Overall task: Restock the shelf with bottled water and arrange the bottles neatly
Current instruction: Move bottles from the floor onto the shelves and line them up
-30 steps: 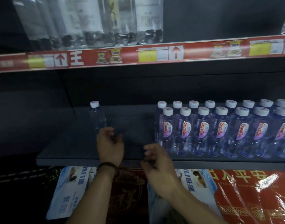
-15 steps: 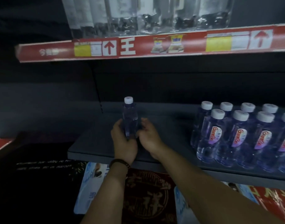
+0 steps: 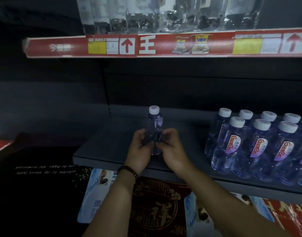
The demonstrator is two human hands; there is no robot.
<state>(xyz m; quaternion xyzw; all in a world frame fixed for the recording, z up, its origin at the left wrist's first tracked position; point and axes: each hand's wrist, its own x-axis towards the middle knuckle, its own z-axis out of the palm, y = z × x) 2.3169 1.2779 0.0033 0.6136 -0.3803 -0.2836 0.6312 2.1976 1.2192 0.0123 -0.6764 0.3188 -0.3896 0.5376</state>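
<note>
As the left hand and right hand cup its base with curled fingers, a lone bottle stands upright on the shelf, well left of the stocked row.

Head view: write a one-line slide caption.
Left hand and right hand grip a lone water bottle upright on the shelf, apart from the labelled bottles.

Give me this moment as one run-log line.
lone bottle: upright on shelf, left of bottle rows, apart | left hand: holds lone bottle | right hand: holds lone bottle
</note>
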